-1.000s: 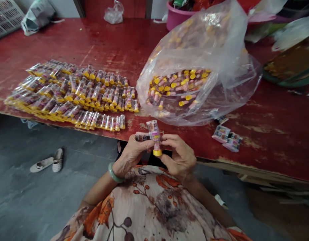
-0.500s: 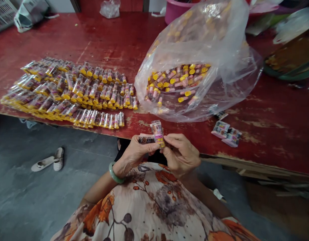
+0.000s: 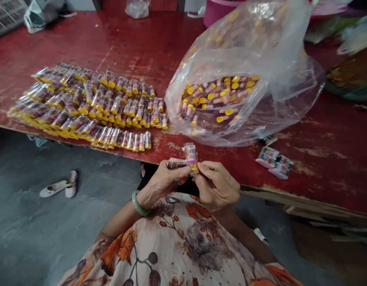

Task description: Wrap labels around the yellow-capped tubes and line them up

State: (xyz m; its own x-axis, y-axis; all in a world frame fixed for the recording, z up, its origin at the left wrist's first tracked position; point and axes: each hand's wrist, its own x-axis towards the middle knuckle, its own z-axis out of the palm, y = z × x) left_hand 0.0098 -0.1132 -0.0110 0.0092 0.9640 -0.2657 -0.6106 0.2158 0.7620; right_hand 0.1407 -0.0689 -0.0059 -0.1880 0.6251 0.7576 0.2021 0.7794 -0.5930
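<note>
My left hand point(image 3: 164, 178) is closed around a small stack of printed labels point(image 3: 176, 163), with its thumb pressed near the base of a small tube with a printed wrapper point(image 3: 191, 155). That tube stands nearly upright between my hands, its yellow end downward. The thumb and fingers of my right hand point(image 3: 219, 186) pinch at its lower right side. Further left on the table, rows of wrapped tubes with yellow caps point(image 3: 112, 104) lie piled close together. Beyond my hands, a large clear plastic bag point(image 3: 246, 59) lies open, with many loose yellow-capped tubes point(image 3: 213, 95) inside.
Small bundles of printed labels point(image 3: 280, 167) lie on the worn red table point(image 3: 136, 43) to the right. A pink tub point(image 3: 215, 12) stands behind the bag, and a round container point(image 3: 353, 75) sits at far right. Pale shoes point(image 3: 60, 186) are on the grey floor.
The whole view has shifted slightly, so the table's contents appear a little further right. Both hands keep nearly the same hold on the tube and labels.
</note>
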